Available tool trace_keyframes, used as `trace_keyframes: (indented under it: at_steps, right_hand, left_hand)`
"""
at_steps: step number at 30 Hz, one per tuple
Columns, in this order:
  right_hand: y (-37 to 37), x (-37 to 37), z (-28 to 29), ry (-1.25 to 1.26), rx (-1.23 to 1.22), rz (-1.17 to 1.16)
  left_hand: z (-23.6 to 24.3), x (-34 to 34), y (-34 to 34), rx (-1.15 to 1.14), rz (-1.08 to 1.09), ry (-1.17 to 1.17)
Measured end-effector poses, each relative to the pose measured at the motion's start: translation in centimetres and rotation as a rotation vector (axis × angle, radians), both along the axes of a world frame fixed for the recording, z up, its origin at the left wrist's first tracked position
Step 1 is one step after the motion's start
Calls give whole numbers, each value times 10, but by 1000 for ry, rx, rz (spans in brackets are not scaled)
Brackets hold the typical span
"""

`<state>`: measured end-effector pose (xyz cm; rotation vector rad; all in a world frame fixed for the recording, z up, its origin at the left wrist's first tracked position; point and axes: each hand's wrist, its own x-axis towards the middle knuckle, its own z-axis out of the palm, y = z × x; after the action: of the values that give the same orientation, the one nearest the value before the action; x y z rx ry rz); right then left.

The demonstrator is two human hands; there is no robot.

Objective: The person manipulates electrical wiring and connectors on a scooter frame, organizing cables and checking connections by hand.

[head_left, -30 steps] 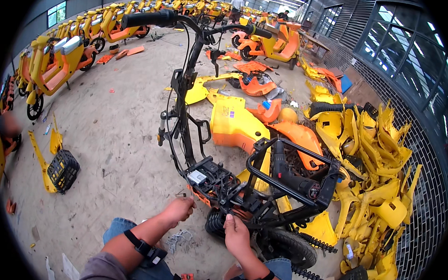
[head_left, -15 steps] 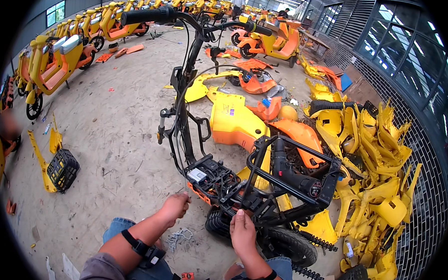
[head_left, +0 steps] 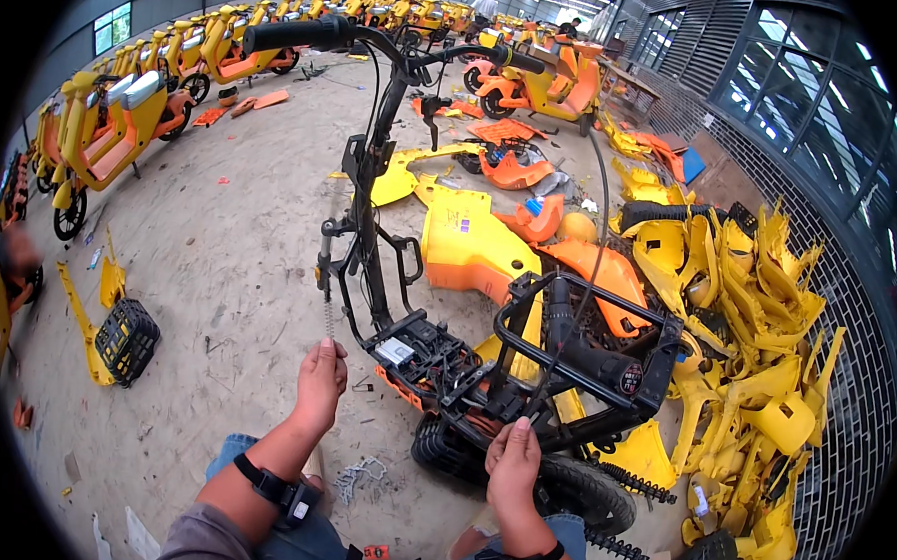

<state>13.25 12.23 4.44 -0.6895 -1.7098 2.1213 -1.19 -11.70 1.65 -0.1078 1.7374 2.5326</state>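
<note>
A stripped scooter frame [head_left: 373, 227] with black handlebars [head_left: 304, 33] stands before me, its wiring and a silver-labelled box [head_left: 395, 352] exposed. My left hand [head_left: 319, 382], left of the frame, is closed in a pinch on a thin spring-like strand [head_left: 330, 320] rising from its fingertips. By the rear wheel [head_left: 589, 491], my right hand [head_left: 513, 465] is closed, thumb against fingers. A thin black cable [head_left: 600, 207] arcs high on the right and comes down toward it; its end at my fingertips is too small to make out clearly. A black cordless drill [head_left: 586, 348] lies in the rear rack [head_left: 511, 328].
Broken yellow panels [head_left: 746, 333] are heaped along the brick wall [head_left: 844, 397]. Yellow and orange covers [head_left: 470, 236] lie behind the frame. A black basket [head_left: 127, 341] with yellow parts rests on the left floor. Rows of yellow scooters [head_left: 125, 126] and two people stand farther back.
My left hand has moved left and up, with the spring-like strand now showing above it. My right hand has shifted slightly right. The cable's loop has swung from the handlebar column to the right side.
</note>
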Motion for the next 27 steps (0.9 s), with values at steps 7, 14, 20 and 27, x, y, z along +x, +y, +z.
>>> trace_keyframes:
  at_steps: [7,14,20,27]
  right_hand:
    - [-24,-3,-20,-88,-26,124]
    - [-22,4,0,99,667,33]
    - [-20,5,-2,66,194,36]
    - [-19,-6,-14,-314,-260,394]
  left_hand:
    - [-10,12,13,13,-173,-246]
    - [-8,24,17,-94,-70,49]
    - [-4,14,9,-217,-75,70]
    - [-29,24,16,-472,-523,-328]
